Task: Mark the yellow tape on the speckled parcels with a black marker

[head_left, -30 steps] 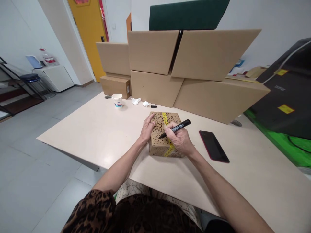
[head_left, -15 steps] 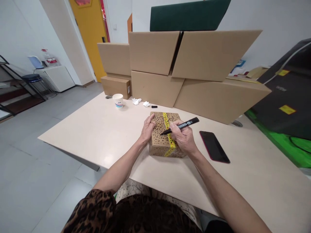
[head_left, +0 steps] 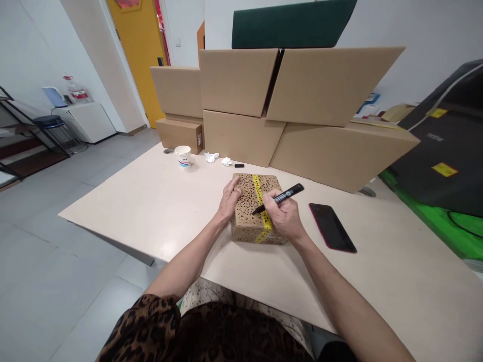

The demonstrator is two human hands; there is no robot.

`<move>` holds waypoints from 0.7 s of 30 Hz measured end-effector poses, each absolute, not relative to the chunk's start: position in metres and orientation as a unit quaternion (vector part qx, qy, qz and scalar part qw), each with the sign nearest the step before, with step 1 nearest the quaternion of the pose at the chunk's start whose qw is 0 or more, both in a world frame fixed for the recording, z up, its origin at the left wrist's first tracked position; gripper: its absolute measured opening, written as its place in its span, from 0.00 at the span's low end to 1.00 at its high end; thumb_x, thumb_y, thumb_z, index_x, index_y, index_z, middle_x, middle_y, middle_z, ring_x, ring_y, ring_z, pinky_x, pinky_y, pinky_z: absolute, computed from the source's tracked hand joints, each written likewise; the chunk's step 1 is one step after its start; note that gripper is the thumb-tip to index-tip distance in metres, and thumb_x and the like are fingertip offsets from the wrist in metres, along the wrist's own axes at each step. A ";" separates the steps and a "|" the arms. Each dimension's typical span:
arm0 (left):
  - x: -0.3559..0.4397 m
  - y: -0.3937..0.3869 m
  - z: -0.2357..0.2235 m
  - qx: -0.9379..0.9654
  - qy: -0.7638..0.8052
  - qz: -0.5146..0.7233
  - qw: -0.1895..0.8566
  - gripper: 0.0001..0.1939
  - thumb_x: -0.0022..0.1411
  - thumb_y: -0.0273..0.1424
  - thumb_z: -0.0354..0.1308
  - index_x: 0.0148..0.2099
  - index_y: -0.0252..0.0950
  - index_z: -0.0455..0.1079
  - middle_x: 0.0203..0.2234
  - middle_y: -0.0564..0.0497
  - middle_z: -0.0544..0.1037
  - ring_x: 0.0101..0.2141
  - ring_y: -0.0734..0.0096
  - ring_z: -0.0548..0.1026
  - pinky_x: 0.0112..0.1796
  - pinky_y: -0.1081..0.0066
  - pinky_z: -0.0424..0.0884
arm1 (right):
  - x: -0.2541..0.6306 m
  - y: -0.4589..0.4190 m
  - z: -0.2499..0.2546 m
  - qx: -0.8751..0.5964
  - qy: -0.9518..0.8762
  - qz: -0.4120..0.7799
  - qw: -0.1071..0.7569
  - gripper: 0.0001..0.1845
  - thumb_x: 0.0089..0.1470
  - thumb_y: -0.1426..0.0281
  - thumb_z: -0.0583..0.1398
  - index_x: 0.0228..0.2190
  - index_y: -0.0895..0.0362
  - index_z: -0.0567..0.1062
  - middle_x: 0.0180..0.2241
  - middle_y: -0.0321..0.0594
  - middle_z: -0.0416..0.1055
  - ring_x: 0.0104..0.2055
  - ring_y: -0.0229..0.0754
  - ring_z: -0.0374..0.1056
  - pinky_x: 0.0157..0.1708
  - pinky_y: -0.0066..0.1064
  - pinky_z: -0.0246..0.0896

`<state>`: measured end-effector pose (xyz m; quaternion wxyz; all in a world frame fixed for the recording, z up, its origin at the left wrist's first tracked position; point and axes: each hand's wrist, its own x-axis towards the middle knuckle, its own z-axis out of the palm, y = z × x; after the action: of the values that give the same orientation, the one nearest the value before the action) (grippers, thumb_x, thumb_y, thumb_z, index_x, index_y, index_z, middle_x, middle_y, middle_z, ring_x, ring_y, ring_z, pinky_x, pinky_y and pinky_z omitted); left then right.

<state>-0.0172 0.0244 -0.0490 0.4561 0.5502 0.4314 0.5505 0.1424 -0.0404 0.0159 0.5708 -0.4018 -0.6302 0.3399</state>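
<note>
A small cardboard box [head_left: 246, 221] lies on the table in front of me. Dense black marks cover its top and front, and a yellow printed tape strip [head_left: 258, 187] runs over it. My left hand [head_left: 229, 201] grips the box's left side, with fingertips over the top edge. In my right hand [head_left: 282, 213] is a black marker pen [head_left: 289, 193], pinched between thumb and fingers. The pen slants, its tip at the box top just left of the tape. The black pen cap [head_left: 239, 166] lies apart on the table beyond the box.
A phone [head_left: 332, 228] lies to the right of the box. Farther back are a paper cup [head_left: 183, 157] and crumpled tissues [head_left: 212, 158]. Large stacked cartons [head_left: 241, 136] line the table's far side, topped by a dark green case [head_left: 290, 26]. A black bag [head_left: 445, 146] stands right.
My right hand has shifted the marker tip slightly down and right on the box top, and the pen is tilted a bit more steeply. My left hand and the box have stayed put.
</note>
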 end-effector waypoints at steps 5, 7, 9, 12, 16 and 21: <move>-0.017 0.024 -0.047 0.556 0.437 0.543 0.452 0.29 0.65 0.35 0.53 0.67 0.38 0.66 0.69 0.44 0.62 0.69 0.55 0.59 0.68 0.55 0.53 | 0.141 -0.043 0.019 -0.420 -0.640 0.309 0.565 0.23 0.59 0.53 0.61 0.21 0.53 0.65 0.19 0.31 0.57 0.22 0.36 0.54 0.23 0.29 0.55; -0.018 0.024 -0.047 0.555 0.438 0.545 0.450 0.27 0.65 0.35 0.53 0.65 0.40 0.67 0.68 0.45 0.64 0.69 0.55 0.59 0.68 0.54 0.52 | 0.142 -0.043 0.018 -0.419 -0.608 0.319 0.594 0.23 0.58 0.51 0.61 0.22 0.52 0.65 0.19 0.30 0.55 0.22 0.36 0.52 0.22 0.29 0.54; -0.018 0.025 -0.047 0.552 0.437 0.548 0.452 0.27 0.64 0.35 0.54 0.65 0.41 0.68 0.68 0.46 0.64 0.68 0.55 0.59 0.68 0.54 0.52 | 0.143 -0.043 0.018 -0.420 -0.593 0.323 0.606 0.23 0.57 0.50 0.61 0.22 0.52 0.64 0.19 0.29 0.54 0.21 0.36 0.52 0.21 0.29 0.54; -0.018 0.024 -0.048 0.552 0.432 0.551 0.453 0.27 0.64 0.35 0.54 0.64 0.42 0.68 0.68 0.47 0.64 0.68 0.55 0.59 0.68 0.53 0.52 | 0.143 -0.043 0.021 -0.424 -0.626 0.320 0.572 0.24 0.56 0.50 0.62 0.20 0.52 0.64 0.19 0.30 0.55 0.22 0.36 0.53 0.22 0.29 0.55; -0.017 0.024 -0.048 0.551 0.434 0.553 0.451 0.26 0.64 0.35 0.54 0.64 0.42 0.68 0.67 0.47 0.65 0.68 0.55 0.59 0.68 0.53 0.52 | 0.142 -0.043 0.024 -0.416 -0.629 0.330 0.568 0.25 0.56 0.49 0.62 0.20 0.52 0.63 0.19 0.30 0.55 0.21 0.35 0.52 0.22 0.29 0.54; -0.017 0.025 -0.049 0.558 0.434 0.550 0.445 0.28 0.65 0.35 0.53 0.66 0.38 0.67 0.68 0.44 0.64 0.69 0.56 0.58 0.69 0.55 0.51 | 0.142 -0.042 0.020 -0.386 -0.641 0.361 0.557 0.23 0.58 0.49 0.61 0.24 0.53 0.67 0.21 0.30 0.56 0.23 0.36 0.54 0.24 0.29 0.54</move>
<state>-0.0169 0.0255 -0.0488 0.4448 0.5576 0.4341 0.5503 0.1422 -0.0423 0.0199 0.5572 -0.3855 -0.6407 0.3611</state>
